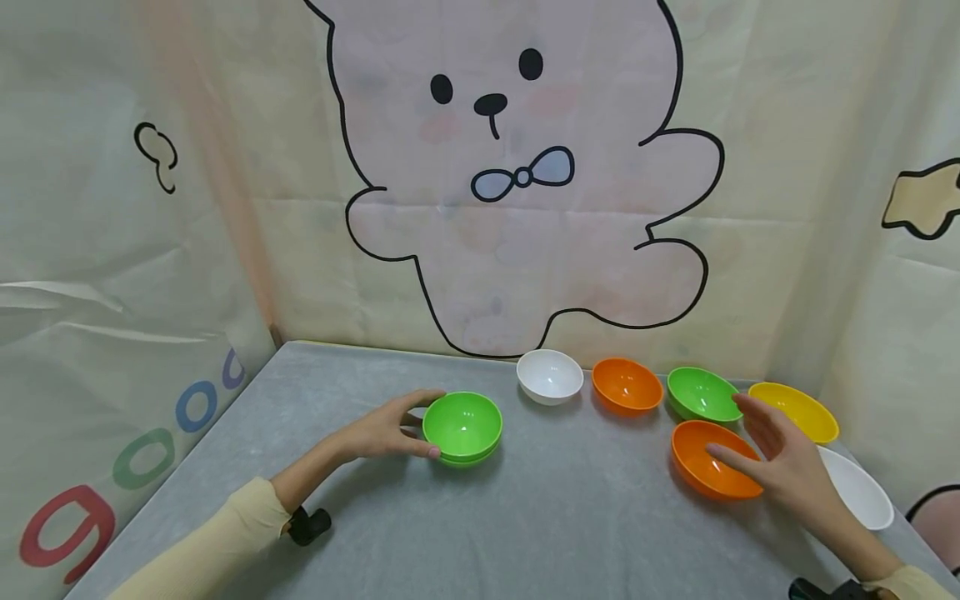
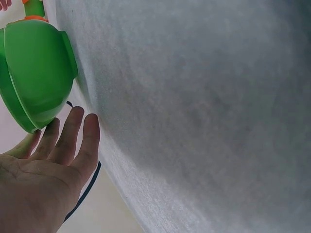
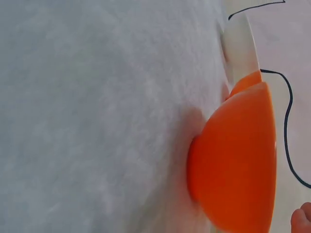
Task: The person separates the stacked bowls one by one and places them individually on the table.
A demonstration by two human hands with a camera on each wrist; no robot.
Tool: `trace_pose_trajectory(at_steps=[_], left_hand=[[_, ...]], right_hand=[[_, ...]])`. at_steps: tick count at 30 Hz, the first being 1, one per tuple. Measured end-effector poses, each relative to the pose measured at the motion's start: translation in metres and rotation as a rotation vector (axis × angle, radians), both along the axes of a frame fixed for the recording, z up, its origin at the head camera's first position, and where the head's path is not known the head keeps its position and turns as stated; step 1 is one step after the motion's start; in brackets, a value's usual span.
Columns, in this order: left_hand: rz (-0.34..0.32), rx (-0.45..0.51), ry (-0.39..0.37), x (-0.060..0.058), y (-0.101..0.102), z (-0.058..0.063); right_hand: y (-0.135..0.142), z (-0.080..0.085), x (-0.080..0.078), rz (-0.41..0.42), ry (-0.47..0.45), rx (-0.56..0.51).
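Observation:
Two green bowls, an upper one (image 1: pixel 462 421) nested in a lower one (image 1: pixel 465 461), stand left of the table's middle. My left hand (image 1: pixel 390 429) is at their left side, thumb toward the front and fingers toward the back. In the left wrist view its fingers are extended and spread, with fingertips right at the rim of the green bowl (image 2: pixel 41 68). Over the front orange bowl (image 1: pixel 701 467) my right hand (image 1: pixel 795 467) reaches with thumb and fingers spread apart. From the right wrist, only a fingertip (image 3: pixel 302 221) shows, apart from the orange bowl (image 3: pixel 238 160).
Along the back edge stand a white bowl (image 1: pixel 550 379), an orange bowl (image 1: pixel 627 387), a green bowl (image 1: pixel 697 392) and a yellow bowl (image 1: pixel 798 408). Another white bowl (image 1: pixel 858 492) sits by the right edge, partly behind my right hand. Grey cloth (image 1: pixel 570 517) covers the table; printed curtains surround it.

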State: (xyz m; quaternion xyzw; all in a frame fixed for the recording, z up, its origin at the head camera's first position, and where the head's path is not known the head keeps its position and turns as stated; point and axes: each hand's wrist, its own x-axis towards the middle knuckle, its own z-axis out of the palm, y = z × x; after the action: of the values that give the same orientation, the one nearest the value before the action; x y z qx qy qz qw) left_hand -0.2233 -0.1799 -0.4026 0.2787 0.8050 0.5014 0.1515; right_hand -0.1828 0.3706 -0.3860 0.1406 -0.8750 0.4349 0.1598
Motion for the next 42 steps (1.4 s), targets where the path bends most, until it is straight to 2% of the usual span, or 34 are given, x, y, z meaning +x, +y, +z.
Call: trace_pose_trajectory(at_steps=[5,14,20,27,42], left_hand=[[-0.003,0.001,-0.004,-0.001,0.001,0.001],[-0.022,0.013,0.001,-0.002,-0.001,-0.001],[-0.024,0.018,0.001,-0.002,0.000,-0.003],[-0.039,0.022,0.030,-0.002,-0.001,-0.002],[-0.018,0.004,0.024,0.001,0.000,0.000]], right_hand=[[-0.010,0.003,-0.009,0.034,0.058,-0.016],[-0.038,0.006,-0.019,0.098,0.067,-0.058],[-0.061,0.007,-0.024,0.140,0.027,-0.091],[-0.089,0.005,-0.031,0.220,0.018,-0.192],[-0.140,-0.004,-0.050,0.306,-0.112,-0.310]])
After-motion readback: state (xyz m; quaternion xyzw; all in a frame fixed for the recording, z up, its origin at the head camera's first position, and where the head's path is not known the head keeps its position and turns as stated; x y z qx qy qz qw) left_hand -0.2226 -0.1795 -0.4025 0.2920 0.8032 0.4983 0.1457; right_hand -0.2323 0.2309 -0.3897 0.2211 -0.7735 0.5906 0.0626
